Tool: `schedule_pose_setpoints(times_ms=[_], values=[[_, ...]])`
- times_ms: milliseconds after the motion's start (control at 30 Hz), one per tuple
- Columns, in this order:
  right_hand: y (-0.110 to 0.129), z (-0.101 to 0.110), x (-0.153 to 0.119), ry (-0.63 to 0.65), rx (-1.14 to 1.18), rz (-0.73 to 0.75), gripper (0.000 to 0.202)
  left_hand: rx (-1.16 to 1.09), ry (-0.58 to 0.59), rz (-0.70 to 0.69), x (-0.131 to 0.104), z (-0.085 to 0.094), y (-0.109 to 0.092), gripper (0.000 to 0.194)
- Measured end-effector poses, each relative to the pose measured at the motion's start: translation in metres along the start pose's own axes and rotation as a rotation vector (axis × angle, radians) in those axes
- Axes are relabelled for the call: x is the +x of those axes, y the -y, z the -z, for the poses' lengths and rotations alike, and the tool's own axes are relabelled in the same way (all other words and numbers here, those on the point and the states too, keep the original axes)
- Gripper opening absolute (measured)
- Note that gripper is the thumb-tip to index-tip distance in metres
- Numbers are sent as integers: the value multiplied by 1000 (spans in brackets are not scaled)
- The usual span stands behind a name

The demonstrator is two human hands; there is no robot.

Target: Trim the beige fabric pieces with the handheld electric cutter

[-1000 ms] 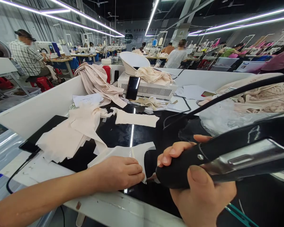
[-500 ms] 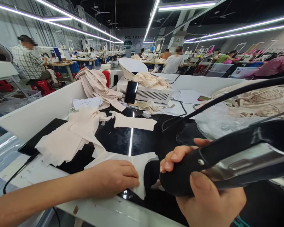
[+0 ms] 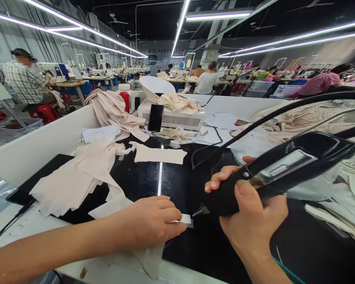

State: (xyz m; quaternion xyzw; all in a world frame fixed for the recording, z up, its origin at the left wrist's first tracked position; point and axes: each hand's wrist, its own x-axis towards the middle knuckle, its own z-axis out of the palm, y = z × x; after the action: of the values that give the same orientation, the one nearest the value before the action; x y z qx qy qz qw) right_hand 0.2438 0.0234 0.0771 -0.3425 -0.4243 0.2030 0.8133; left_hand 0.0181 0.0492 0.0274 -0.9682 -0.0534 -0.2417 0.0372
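A worker's right hand [image 3: 256, 215] wraps its grip firmly around a black handheld tool [image 3: 284, 167] above a glossy black surface [image 3: 177, 177] in a busy sewing hall. The tool's long axis slants from upper right to lower left, its pointed metal tip [image 3: 200, 211] aimed down and left toward the other hand's fingertips. The left hand [image 3: 156, 221] has its grip closed on pale cloth [image 3: 114, 206] near the front edge; one part spreads to the left, a narrow end pokes out to the right just beside the tip, and a flap points toward the worker. The hand covers the middle, so the cloth's long axis cannot be told. Beyond, a pale strip [image 3: 160, 154] lies lengthwise from left to right, near a heap of beige pieces [image 3: 73, 177]. A phone [image 3: 156, 117] leans upright against a white vented box [image 3: 180, 119].
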Motion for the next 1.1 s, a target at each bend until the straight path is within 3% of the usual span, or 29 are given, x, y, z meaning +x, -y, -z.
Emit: schedule_pose_setpoints(times_ms=[167,367,900,1100], values=[[-5,0,-5,64,-15,8,49,69,15,-29,11,-20,5,11],[-6,1,-7,49,-26,-5,54,114,73,-18,9,-30,8,19],[-7,3,-7,67,-16,16,55,104,77,56,-1,-27,6,23],[-11,3,-6,62,-21,15,55,100,143,79,0,-25,6,25]])
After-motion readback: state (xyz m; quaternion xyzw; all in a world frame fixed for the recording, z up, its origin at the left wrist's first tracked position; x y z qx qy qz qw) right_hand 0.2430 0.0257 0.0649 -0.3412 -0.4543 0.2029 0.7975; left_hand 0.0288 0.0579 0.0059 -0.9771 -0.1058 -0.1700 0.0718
